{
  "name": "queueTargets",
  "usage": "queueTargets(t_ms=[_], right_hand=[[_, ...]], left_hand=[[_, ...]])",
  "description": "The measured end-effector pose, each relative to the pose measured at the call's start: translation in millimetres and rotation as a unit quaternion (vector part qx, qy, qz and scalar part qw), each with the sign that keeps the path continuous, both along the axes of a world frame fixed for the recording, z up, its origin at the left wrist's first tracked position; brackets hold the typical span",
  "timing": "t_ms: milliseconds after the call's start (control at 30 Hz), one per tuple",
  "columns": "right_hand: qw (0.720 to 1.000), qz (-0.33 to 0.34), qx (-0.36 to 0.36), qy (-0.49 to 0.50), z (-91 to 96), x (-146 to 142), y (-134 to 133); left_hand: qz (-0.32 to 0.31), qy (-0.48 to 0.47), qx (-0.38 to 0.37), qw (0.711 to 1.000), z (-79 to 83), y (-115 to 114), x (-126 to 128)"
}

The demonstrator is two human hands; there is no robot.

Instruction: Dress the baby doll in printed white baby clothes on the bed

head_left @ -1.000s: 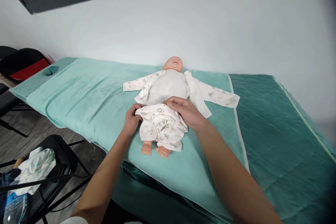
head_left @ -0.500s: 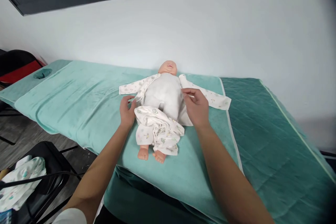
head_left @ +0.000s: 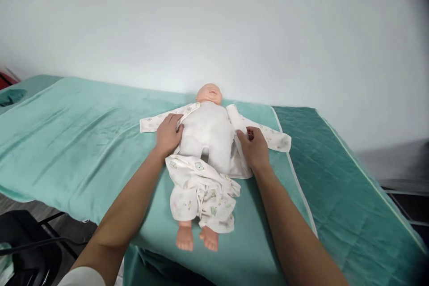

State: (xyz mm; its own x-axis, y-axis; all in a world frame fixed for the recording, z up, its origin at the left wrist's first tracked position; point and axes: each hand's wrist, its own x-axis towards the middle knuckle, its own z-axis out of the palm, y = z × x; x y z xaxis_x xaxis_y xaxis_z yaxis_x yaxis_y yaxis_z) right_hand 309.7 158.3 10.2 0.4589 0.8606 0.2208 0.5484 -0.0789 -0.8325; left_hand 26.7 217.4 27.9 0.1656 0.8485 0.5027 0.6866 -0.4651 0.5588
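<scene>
A baby doll [head_left: 206, 134] with a white cloth body lies on its back, head toward the wall. Its patterned baby shirt [head_left: 268, 137] is spread apart at the front, with both sleeves stretched out sideways. Around the doll's lower legs, patterned baby trousers [head_left: 201, 187] are bunched, and bare feet [head_left: 197, 236] stick out below. At the doll's side on the left, my left hand [head_left: 169, 135] is closed at the shirt's edge, thumb and fingers near each other. My right hand [head_left: 255, 148] pinches the shirt's other front flap on the right.
A light green cover [head_left: 83, 143] lies over the long bed against the white wall, with a darker quilted cover [head_left: 335, 178] to the right. A black chair [head_left: 30, 241] with a cable [head_left: 43, 242] across it stands at the lower left.
My left hand has moved up along the doll's side to the shirt's edge. My right hand has shifted slightly down and right. The camera view has turned right.
</scene>
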Motion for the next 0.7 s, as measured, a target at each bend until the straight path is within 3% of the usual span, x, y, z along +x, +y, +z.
queueTargets(t_ms=[100, 233, 400, 500, 600, 700], right_hand=[[1.000, -0.009, -0.018, -0.016, 3.9, -3.4, -2.3], [0.999, -0.020, -0.033, 0.012, 7.4, -4.5, -5.9], [0.997, -0.053, -0.033, 0.053, 15.8, 3.2, -11.7], [0.996, -0.065, -0.060, 0.023, 17.7, 16.2, -13.2], [0.990, -0.059, -0.103, -0.074, 13.9, 34.5, -12.7], [0.965, -0.062, -0.186, -0.177, 10.1, 48.7, -13.6]], left_hand=[[0.000, -0.077, -0.079, 0.994, 2.2, -1.4, -6.7], [-0.027, -0.253, -0.203, 0.946, 4.8, -0.9, -23.4], [0.050, -0.378, -0.241, 0.893, 7.6, 4.4, -52.8], [0.116, -0.319, -0.235, 0.911, 4.5, 8.1, -72.0], [0.178, -0.151, -0.207, 0.950, -0.3, 9.0, -81.8], [0.243, -0.022, -0.183, 0.952, -2.8, 6.3, -80.2]])
